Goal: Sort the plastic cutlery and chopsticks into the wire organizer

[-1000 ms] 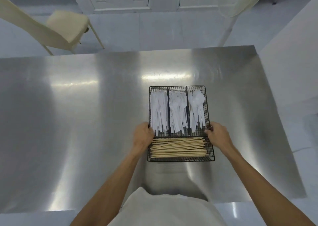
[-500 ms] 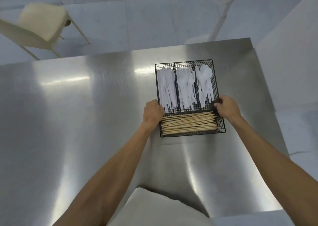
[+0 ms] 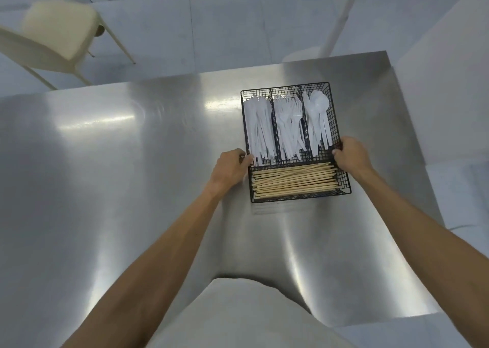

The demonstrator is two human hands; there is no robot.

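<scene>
Gripping the wire organizer (image 3: 295,86) by its side walls, left hand (image 3: 230,167) and right hand (image 3: 351,155) each close their grip on the mesh — it sits on the steel bench (image 3: 119,162) (knives (image 3: 258,127), forks (image 3: 288,125), spoons (image 3: 318,117) behind, chopsticks (image 3: 292,180) nearest).

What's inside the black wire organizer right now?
The wire organizer holds white plastic knives, forks and spoons in three upright slots, with wooden chopsticks lying crosswise in the near slot. Pieces lower in each pile are covered.
</scene>
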